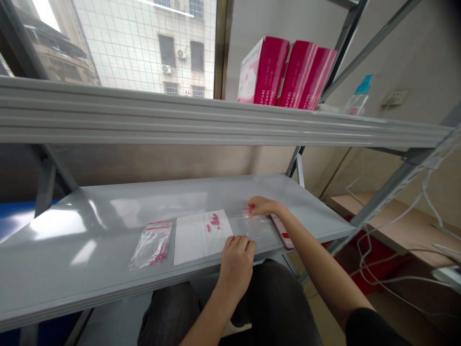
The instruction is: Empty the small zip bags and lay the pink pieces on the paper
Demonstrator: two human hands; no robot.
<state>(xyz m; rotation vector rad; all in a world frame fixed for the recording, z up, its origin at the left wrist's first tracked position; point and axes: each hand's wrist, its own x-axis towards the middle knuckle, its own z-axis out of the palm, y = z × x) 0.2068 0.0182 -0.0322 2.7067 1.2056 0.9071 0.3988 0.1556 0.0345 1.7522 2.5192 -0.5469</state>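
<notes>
My right hand [262, 205] reaches over the table with its fingers pinched at the red-striped top of a clear zip bag [255, 228]. A small pink-red spot shows at its fingertips; I cannot tell whether this is a loose piece or the bag's strip. Nearer the table's front edge, my left hand [238, 254] rests palm down with fingers loosely bent beside the white paper sheet [194, 238]. No held object shows in it, and its thumb is hidden. Several small pink pieces [215, 220] lie on the paper. Farther left is another zip bag [151, 242] containing pink pieces.
A phone [283, 231] lies partly behind my right forearm on the grey table [108, 235]. Above runs a shelf beam [180, 120], carrying pink boxes [272, 72] and a blue-capped bottle [360, 96]. White cables [367, 259] hang at the right.
</notes>
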